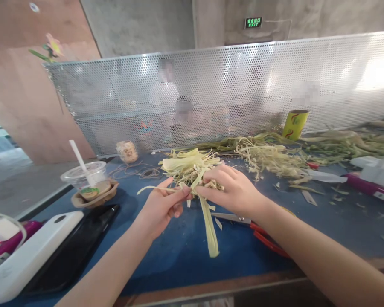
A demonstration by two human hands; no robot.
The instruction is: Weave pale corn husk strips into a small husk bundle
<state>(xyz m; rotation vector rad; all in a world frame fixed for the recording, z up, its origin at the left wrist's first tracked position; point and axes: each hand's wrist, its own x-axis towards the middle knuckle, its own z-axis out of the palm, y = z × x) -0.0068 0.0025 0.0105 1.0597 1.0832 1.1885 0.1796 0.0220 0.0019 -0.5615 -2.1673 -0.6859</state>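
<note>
A bundle of pale green, dried leaf strips (188, 164) lies at the middle of the blue table, under and between my hands. My left hand (164, 204) is closed, its thumb and fingers pinching a narrow strip at the near side of the bundle. From above and the right, my right hand (228, 187) wraps its fingers round the bundle. One wide flat strip (209, 228) hangs toward me below the hands. Red-handled scissors (265, 238) lie partly under my right forearm, blades pointing left.
Loose strips (275, 160) spread at the right, by a yellow roll (295, 124). At left are a plastic cup (86, 175) in a cardboard holder, a black phone (73, 251) and a white device (35, 256). A perforated metal screen (211, 89) stands behind.
</note>
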